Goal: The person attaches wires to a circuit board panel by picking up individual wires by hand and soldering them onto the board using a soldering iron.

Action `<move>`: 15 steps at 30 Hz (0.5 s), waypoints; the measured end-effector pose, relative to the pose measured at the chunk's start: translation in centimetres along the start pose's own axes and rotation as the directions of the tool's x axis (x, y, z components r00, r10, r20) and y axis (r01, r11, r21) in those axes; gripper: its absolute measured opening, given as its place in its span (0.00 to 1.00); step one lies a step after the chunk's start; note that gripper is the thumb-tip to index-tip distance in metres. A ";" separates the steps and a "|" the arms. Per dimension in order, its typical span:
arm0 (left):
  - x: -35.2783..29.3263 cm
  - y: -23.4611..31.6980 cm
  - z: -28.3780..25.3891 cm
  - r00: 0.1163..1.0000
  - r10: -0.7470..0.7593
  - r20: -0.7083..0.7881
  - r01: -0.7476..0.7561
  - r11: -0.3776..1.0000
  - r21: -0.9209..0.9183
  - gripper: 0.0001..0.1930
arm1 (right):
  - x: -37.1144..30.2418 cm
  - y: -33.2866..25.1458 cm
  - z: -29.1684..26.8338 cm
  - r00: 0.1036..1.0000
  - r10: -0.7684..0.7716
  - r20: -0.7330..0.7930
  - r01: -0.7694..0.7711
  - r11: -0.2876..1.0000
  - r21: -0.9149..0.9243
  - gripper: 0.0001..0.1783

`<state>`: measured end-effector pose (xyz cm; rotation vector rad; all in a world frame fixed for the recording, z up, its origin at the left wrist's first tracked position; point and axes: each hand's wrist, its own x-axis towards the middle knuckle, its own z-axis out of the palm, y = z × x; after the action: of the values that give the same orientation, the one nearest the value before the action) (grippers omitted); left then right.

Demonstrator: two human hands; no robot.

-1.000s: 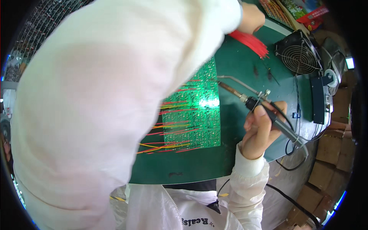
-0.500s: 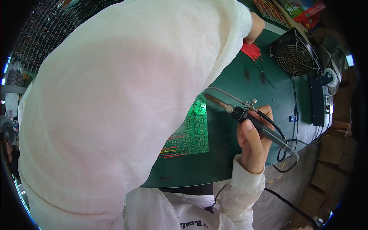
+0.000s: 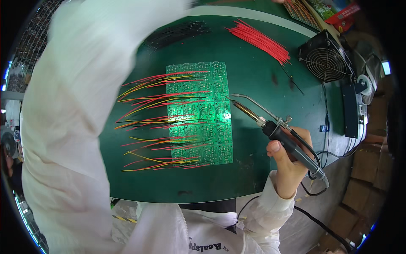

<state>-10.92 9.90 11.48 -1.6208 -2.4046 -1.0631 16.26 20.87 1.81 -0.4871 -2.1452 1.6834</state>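
Observation:
My right hand [image 3: 292, 158] is closed around the dark handle of a soldering iron [image 3: 247, 112]. A thin metal feed tube is clamped alongside the iron. Its tip points left, close to the right edge of a green circuit board panel [image 3: 198, 131]. Rows of red, yellow and black wires [image 3: 148, 101] lie across the panel and stick out past its left side. My left arm's white sleeve [image 3: 80, 84] stretches up the left side, blurred toward the top. The left hand itself is out of the picture.
A bundle of red wires [image 3: 260, 40] lies at the far right, black wires [image 3: 177, 34] at the far middle. A black fan [image 3: 325, 59] stands on the right, near a dark box [image 3: 350, 112] and cables. Stacked cartons [image 3: 368, 163] sit beyond the table edge.
My left arm has swung left, away from the red wire bundle where the hand was, uncovering the panel and wires. My right hand and the iron have shifted slightly right and down.

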 end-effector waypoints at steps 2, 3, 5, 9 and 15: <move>-5.9 3.2 -2.6 0.986 -0.072 -0.149 0.078 0.996 0.039 0.10 | -0.3 -1.0 1.3 0.999 0.009 -0.031 -0.005 0.993 0.120 0.24; -7.1 2.6 -1.5 0.977 -0.129 -0.171 0.116 0.990 -0.082 0.10 | -0.2 -0.9 1.2 0.989 0.043 -0.142 -0.022 0.988 0.152 0.23; -10.7 5.3 -1.6 0.931 -0.291 -0.221 0.285 0.957 -0.060 0.09 | -0.2 -0.5 1.1 0.986 -0.010 -0.169 0.036 0.988 0.150 0.22; -17.7 4.9 2.3 0.947 -0.256 -0.193 0.252 0.967 -0.049 0.04 | -0.1 -0.3 0.9 0.986 -0.039 -0.162 0.046 0.998 0.039 0.22; -20.6 5.4 6.8 0.955 -0.102 -0.279 0.146 0.979 0.144 0.07 | -0.9 -1.1 2.9 0.961 -0.064 -0.268 0.084 0.994 0.064 0.22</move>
<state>4.98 -1.59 0.80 -1.2008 -2.3636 -0.9989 15.62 17.72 2.23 -0.5687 -1.8784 1.5542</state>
